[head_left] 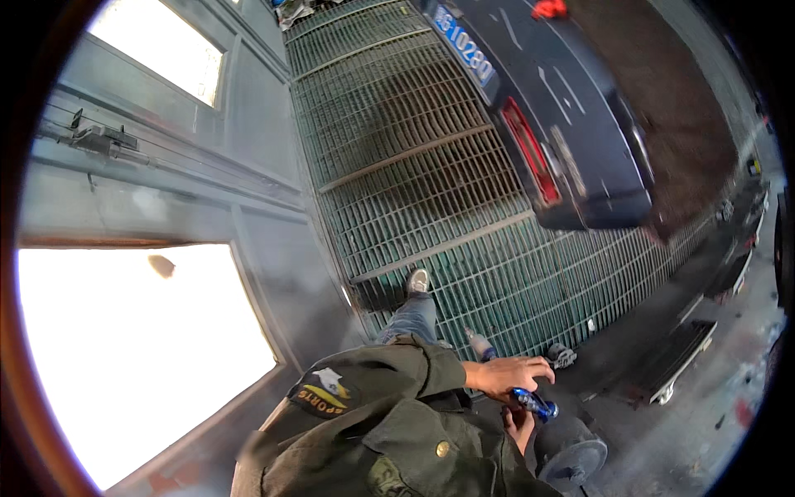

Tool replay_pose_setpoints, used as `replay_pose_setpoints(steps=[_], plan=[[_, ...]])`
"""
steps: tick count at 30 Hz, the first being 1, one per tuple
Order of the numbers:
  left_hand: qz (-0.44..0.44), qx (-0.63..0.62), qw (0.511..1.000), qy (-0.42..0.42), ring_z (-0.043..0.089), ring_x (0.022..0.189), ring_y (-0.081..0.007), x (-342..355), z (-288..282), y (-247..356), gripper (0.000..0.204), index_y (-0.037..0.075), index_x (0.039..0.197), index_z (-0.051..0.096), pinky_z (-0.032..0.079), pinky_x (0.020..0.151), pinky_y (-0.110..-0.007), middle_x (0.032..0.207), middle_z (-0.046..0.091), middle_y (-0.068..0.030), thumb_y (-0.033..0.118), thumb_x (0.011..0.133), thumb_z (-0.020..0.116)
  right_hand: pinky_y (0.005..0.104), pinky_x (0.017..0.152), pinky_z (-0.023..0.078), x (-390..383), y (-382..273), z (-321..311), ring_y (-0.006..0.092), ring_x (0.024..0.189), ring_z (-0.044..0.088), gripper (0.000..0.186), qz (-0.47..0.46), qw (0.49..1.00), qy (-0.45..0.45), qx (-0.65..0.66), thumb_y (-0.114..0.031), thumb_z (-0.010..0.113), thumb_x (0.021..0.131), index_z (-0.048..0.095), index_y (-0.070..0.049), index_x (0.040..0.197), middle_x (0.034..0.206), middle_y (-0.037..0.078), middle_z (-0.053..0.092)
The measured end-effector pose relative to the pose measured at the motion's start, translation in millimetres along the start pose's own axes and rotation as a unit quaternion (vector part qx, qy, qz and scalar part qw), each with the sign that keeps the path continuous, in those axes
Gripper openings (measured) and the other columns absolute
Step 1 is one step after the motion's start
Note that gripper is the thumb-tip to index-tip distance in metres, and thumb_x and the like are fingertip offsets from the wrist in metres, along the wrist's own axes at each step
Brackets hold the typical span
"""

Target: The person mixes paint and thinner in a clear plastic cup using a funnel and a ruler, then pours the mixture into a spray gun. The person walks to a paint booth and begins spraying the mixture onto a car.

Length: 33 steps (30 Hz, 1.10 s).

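Observation:
At the lower right my two hands are close together around a shiny blue metal tool (534,403), which looks like a spray gun. My left hand (505,377) reaches over it from above, fingers bent and partly hidden. Just below, my right hand (520,427) has its fingers curled at the tool's near side; most of that hand is behind the jacket. Beside the tool is a dark grey round container (570,451); whether the two are joined, I cannot tell.
Green metal grating (431,182) covers the floor. A dark car body part with a red lamp (532,153) stands at the upper right. Grey wall panels with bright windows (141,348) run along the left. Dark boards (679,360) lie at the right, near a small grey bundle (561,356).

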<state>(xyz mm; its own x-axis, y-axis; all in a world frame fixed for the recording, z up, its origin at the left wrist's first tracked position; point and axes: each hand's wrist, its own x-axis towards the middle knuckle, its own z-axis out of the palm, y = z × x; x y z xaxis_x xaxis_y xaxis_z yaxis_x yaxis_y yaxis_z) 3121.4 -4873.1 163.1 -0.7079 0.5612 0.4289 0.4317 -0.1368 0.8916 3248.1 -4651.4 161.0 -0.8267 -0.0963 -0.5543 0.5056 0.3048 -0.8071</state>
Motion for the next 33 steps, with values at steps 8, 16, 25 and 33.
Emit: replay_pose_setpoints(steps=[8,16,25,33], plan=[[-0.128,0.082,0.982,0.11,0.041,0.123,-0.0328,-44.3,-201.7,27.7,0.025,-0.001,0.068,0.057,0.045,0.095,-0.043,0.128,0.047,-0.0125,0.006,0.056,0.077,0.034,0.072,0.045,151.1,-144.6,115.2,0.0197,0.088,0.058,0.031,0.027,0.959,-0.098,-0.264,-0.017,0.069,0.082,0.057,-0.003,0.106,0.096,0.012,0.059],[-0.193,0.14,0.904,0.354,0.044,0.118,-0.0344,-72.7,-333.2,23.3,0.022,-0.004,0.084,0.055,0.042,0.094,-0.041,0.131,0.041,-0.0166,0.012,0.076,0.067,0.0305,0.084,0.047,300.1,-272.9,225.6,0.0149,0.103,0.057,0.055,-0.172,0.881,-0.26,-0.356,-0.009,0.072,0.079,0.047,-0.002,0.127,0.115,0.007,0.058],[-0.178,0.158,0.829,0.507,0.042,0.118,-0.0321,-62.1,-549.5,1.4,0.022,-0.004,0.097,0.052,0.037,0.099,-0.04,0.127,0.036,-0.0179,0.009,0.086,0.065,0.0381,0.104,0.035,417.1,-492.8,422.2,0.027,0.127,0.042,0.1,-0.362,0.822,-0.356,-0.258,-0.016,0.083,0.063,0.024,0.003,0.141,0.133,0.017,0.041],[-0.166,0.233,0.773,0.566,0.04,0.118,-0.0321,-59.3,-747.8,-0.3,0.035,-0.005,0.106,0.049,0.035,0.1,-0.041,0.127,0.035,-0.0192,0.016,0.085,0.067,0.0387,0.108,0.03,531.8,-625.1,559.1,0.0271,0.129,0.037,0.099,-0.319,0.796,-0.491,-0.153,-0.019,0.082,0.067,0.023,0.001,0.143,0.136,0.015,0.036]])
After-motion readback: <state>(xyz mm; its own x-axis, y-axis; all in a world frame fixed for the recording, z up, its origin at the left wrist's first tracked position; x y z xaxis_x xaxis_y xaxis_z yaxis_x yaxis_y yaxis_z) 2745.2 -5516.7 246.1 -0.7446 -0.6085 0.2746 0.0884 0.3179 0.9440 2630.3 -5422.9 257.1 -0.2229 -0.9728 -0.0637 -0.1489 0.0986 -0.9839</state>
